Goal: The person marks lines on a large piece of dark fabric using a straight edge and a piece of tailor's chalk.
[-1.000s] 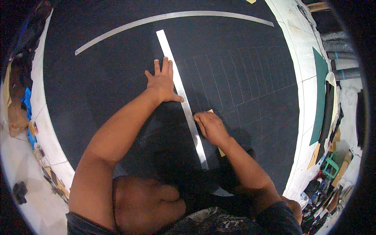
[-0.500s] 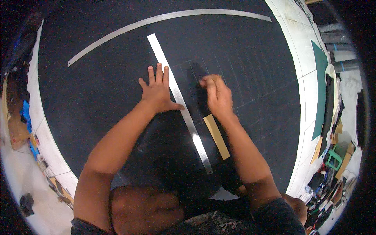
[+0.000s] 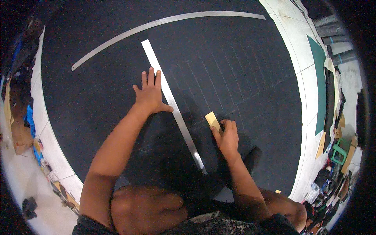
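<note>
Black sheet material (image 3: 98,129) lies spread in front of me, with thin pale parallel lines drawn on its right half. A long straight metal ruler (image 3: 178,116) lies slanted across the middle. My left hand (image 3: 149,98) rests flat at its left edge, fingers spread, with the thumb over the ruler. To the ruler's right, my right hand (image 3: 228,140) is closed on a narrow tan strip (image 3: 211,118), thumb along its left side. The strip's lower part is hidden by this hand. Whether the curled fingers also hold a small marking tool, I cannot tell.
A second long metal ruler (image 3: 168,22), bent by the lens, lies beyond my hands. Pale tiled floor (image 3: 291,51) borders the black sheet. On the right are a green sheet (image 3: 319,86), a green plastic frame (image 3: 338,152) and scattered items; blue pieces (image 3: 29,117) lie left.
My right hand has come back toward me from the drawn lines onto the tan strip. The ruler and my left hand appear slightly further left, as the view has shifted.
</note>
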The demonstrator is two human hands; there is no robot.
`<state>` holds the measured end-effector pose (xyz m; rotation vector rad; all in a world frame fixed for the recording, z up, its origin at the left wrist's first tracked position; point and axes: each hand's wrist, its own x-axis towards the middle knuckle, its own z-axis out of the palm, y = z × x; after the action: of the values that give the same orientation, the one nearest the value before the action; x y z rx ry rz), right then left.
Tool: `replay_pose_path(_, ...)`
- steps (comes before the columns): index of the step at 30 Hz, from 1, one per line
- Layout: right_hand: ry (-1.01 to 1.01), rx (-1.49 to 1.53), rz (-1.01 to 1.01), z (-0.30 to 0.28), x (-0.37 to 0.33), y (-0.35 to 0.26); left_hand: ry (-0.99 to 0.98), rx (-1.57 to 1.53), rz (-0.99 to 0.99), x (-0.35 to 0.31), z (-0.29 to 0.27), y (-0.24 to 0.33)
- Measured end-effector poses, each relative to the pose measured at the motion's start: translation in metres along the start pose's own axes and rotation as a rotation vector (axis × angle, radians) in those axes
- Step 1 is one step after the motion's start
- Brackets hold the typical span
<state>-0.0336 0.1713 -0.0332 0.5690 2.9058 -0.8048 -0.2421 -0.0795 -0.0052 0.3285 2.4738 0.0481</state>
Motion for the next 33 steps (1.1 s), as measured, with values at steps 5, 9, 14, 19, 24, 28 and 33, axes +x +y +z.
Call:
replay_pose_path(5, 0.021, -0.039, -0.038, 0.005, -0.010, 0.012, 0.053, -0.064, 0.034, -0.002, 0.002, -0.001)
replay_pose_path(9, -0.033, 0.016, -0.008, 0.006, -0.010, 0.010, 0.096, -0.059, 0.019, -0.003, 0.009, -0.003)
replay_pose_path(14, -0.129, 0.406, 0.100, 0.005, 0.023, -0.036, 0.176, -0.090, 0.043, -0.007, 0.017, -0.006)
replay_pose_path(19, -0.168, 0.443, 0.030, 0.025, 0.083, -0.080, 0.214, -0.116, 0.066, -0.008, 0.024, -0.006)
replay_pose_path(24, -0.141, 0.401, 0.037, 0.054, 0.121, -0.119, 0.241, -0.131, 0.099, -0.004, 0.025, -0.009)
replay_pose_path(28, -0.113, 0.373, -0.011, 0.068, 0.131, -0.126, 0.237, -0.116, 0.098, -0.006, 0.026, -0.008)
replay_pose_path(33, -0.143, 0.374, 0.027, 0.067, 0.131, -0.132, 0.194, -0.086, 0.075, -0.006, 0.019, -0.006)
